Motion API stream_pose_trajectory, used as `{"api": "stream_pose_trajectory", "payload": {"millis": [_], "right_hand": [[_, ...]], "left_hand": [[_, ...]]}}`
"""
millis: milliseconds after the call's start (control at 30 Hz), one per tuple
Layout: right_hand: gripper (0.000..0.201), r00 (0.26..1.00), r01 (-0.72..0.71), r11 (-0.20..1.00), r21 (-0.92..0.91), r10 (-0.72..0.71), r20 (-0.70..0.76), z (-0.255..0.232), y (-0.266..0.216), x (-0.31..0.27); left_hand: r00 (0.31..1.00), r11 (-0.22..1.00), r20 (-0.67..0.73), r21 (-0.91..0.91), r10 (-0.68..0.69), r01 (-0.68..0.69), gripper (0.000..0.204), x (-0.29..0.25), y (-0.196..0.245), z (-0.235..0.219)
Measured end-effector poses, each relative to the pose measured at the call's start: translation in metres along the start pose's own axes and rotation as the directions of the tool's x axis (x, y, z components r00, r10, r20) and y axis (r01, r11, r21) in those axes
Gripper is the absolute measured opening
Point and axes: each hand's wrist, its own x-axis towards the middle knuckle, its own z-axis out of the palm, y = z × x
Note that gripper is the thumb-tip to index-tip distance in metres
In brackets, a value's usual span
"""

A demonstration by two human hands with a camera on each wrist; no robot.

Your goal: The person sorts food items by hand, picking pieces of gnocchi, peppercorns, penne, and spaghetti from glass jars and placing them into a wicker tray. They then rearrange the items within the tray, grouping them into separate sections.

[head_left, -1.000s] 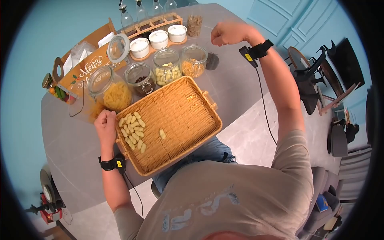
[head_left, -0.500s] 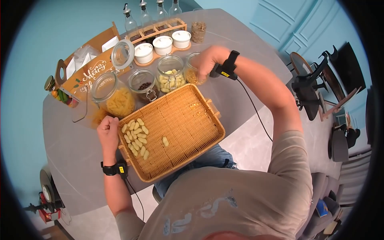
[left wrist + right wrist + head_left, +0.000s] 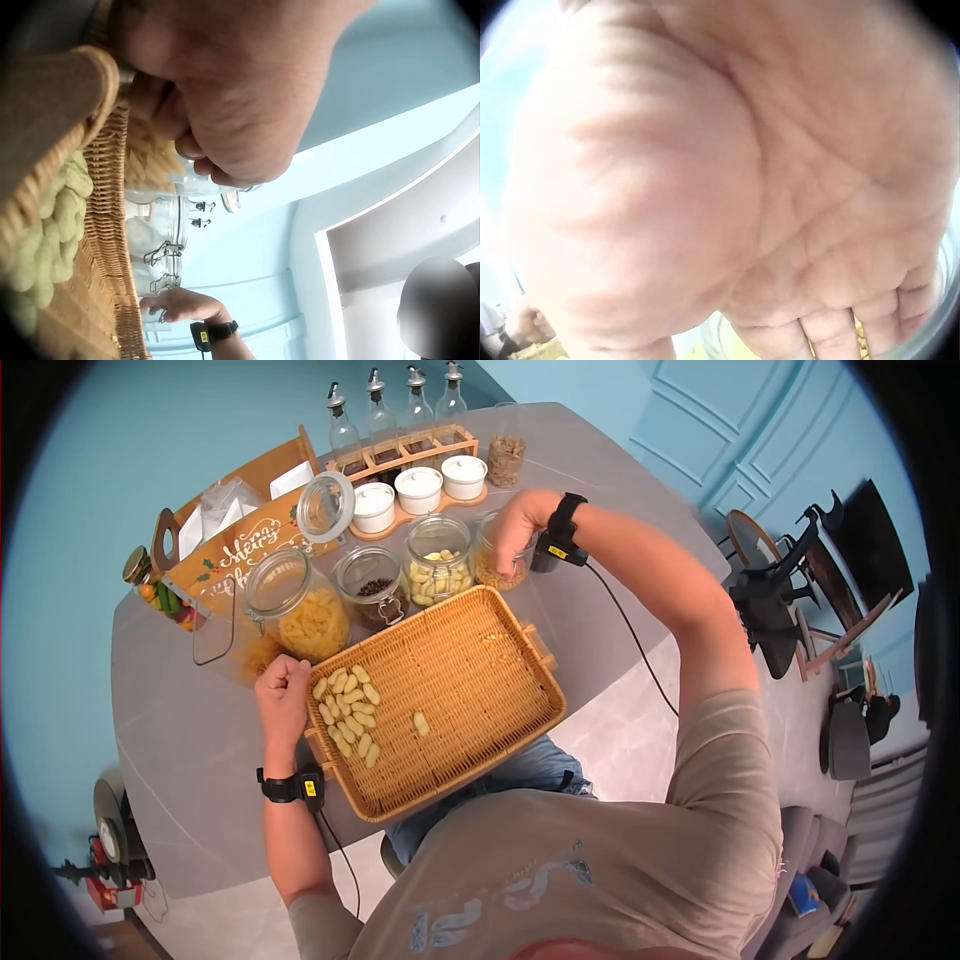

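Observation:
My right hand (image 3: 525,528) reaches down into the glass jar (image 3: 486,556) of yellow kernels at the right end of the row. In the right wrist view its fingers extend downward, with yellow kernels (image 3: 862,341) showing between them. My left hand (image 3: 283,698) is curled beside the left rim of a wicker basket (image 3: 460,710), with nothing visible in it; the left wrist view shows the bent fingers (image 3: 196,146) by the rim. Unshelled peanuts (image 3: 350,712) lie along the basket's left side. One peanut (image 3: 421,723) sits apart, and a few yellow bits (image 3: 493,638) lie near the far right corner.
Beside the kernel jar stand jars of pale yellow pieces (image 3: 437,578), dark grains (image 3: 376,588) and pasta (image 3: 312,626). Behind them are white lidded pots (image 3: 418,490), bottles (image 3: 380,418) in a wooden rack and a wooden crate (image 3: 235,555). A tumbler (image 3: 506,460) stands farther back.
My right hand has come down from the air right of the jars and gone into the kernel jar. The left hand stays at the basket's left side.

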Motion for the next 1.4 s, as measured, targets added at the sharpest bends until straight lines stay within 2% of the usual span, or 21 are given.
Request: {"api": "stream_pose_trajectory", "payload": {"millis": [67,167,267,367,467,567,667,800,867,900,1000,1067,1100,1167,1300,1400], "right_hand": [[0.032,0.977,0.093,0.99,-0.109,-0.112,-0.184,0.0,-0.005,-0.021],[0.034,0.962,0.174,0.974,-0.148,-0.201,-0.187,-0.006,-0.007,-0.041],[0.031,0.883,0.285,0.958,0.017,-0.256,-0.394,-0.002,0.001,-0.063],[0.029,0.829,0.294,0.955,0.039,-0.234,-0.508,-0.005,0.003,-0.08],[0.026,0.799,0.349,0.937,-0.016,-0.307,-0.517,0.003,-0.009,-0.097],[0.021,0.816,0.438,0.899,0.019,-0.389,-0.428,0.027,-0.026,-0.098],[0.02,0.85,0.458,0.888,0.042,-0.423,-0.313,0.055,-0.043,-0.084],[0.019,0.828,0.5,0.864,-0.058,-0.497,-0.261,0.086,-0.05,-0.052],[0.017,0.8,0.507,0.842,-0.187,-0.54,-0.263,0.101,-0.051,-0.033],[0.015,0.785,0.506,0.826,-0.25,-0.561,-0.263,0.108,-0.052,-0.026],[0.013,0.829,0.331,0.829,-0.451,-0.484,-0.28,0.126,-0.073,-0.037],[0.018,0.785,0.32,0.821,-0.474,-0.509,-0.352,0.136,-0.072,-0.038],[0.02,0.762,0.316,0.816,-0.484,-0.522,-0.384,0.14,-0.071,-0.037],[0.015,0.773,0.325,0.823,-0.467,-0.515,-0.371,0.14,-0.07,-0.036],[0.015,0.802,0.368,0.831,-0.417,-0.51,-0.311,0.126,-0.07,-0.045],[0.015,0.776,0.41,0.82,-0.399,-0.544,-0.32,0.115,-0.069,-0.054]], "left_hand": [[1.0,1.0,0.002,0.008,0.016,-0.016,0.03,0.001,-0.003,0.0],[0.998,0.998,0.002,0.021,0.058,-0.059,0.03,0.002,-0.005,0.0],[0.999,0.999,0.002,0.016,0.048,-0.048,0.03,0.001,-0.001,0.001],[0.999,0.999,0.005,0.012,0.048,-0.048,0.03,0.002,-0.002,0.001],[0.999,0.998,0.0,0.037,0.041,-0.041,0.03,0.002,-0.003,0.0],[0.999,0.998,-0.003,0.021,0.051,-0.051,0.03,0.0,0.005,0.004],[0.999,0.999,0.004,0.012,0.042,-0.042,0.031,0.0,0.005,0.004],[1.0,1.0,0.008,0.023,0.018,-0.018,0.03,0.0,0.001,0.003],[1.0,1.0,0.008,0.019,0.024,-0.025,0.03,0.001,-0.001,0.004],[1.0,0.999,0.01,0.025,0.025,-0.026,0.03,0.001,-0.001,0.004],[1.0,0.999,0.012,0.03,0.024,-0.025,0.03,0.001,-0.001,0.004],[1.0,1.0,0.016,0.019,0.011,-0.012,0.031,0.001,-0.003,0.003],[0.999,0.999,0.011,0.023,0.03,-0.03,0.031,0.001,-0.004,0.004],[0.998,0.998,0.005,0.034,0.059,-0.06,0.031,0.001,-0.003,0.005],[0.999,0.999,0.015,0.028,0.03,-0.03,0.03,0.001,-0.002,0.004],[0.999,0.999,0.016,0.025,0.03,-0.031,0.03,0.001,-0.002,0.004]]}}
